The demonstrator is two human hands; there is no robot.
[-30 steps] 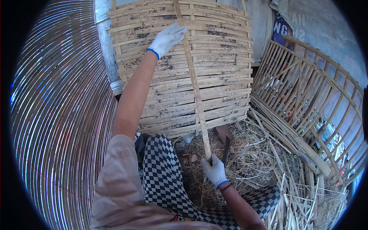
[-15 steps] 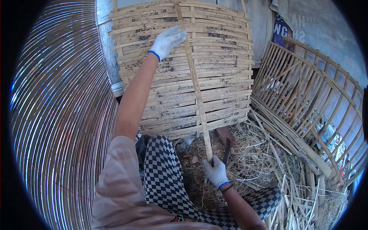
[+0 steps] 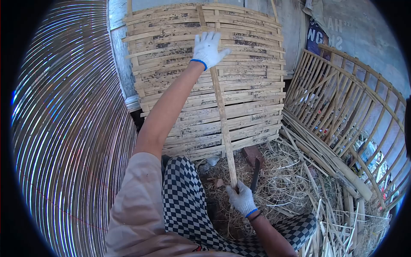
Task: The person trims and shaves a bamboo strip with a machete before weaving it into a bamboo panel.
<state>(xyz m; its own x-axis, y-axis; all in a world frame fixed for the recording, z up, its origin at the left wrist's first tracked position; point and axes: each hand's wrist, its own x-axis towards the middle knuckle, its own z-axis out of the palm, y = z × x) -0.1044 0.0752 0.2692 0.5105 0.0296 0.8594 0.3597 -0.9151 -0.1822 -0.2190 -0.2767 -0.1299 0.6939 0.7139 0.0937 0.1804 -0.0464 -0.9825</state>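
Observation:
My left hand (image 3: pixel 209 50), in a white work glove with a blue cuff, lies open with spread fingers over a long bamboo strip (image 3: pixel 221 107). The strip runs slanting down the front of a woven bamboo panel (image 3: pixel 180 103). My right hand (image 3: pixel 242 198), gloved likewise, is closed round the strip's lower end, low between my knees. The dark blade of a knife (image 3: pixel 256 174) sticks up from beside that hand; its handle is hidden behind the glove.
A reddish brick (image 3: pixel 251 155) sits at the panel's foot among bamboo shavings (image 3: pixel 282 180). Bamboo poles (image 3: pixel 325 150) and a curved slatted bamboo frame (image 3: pixel 355 85) stand at the right. Rows of thin shiny strips (image 3: pixel 72 128) fill the left side.
My left hand has shifted right and slightly down along the strip, and its fingers have opened from round the strip to spread flat. My right hand has barely moved, still holding the lower end.

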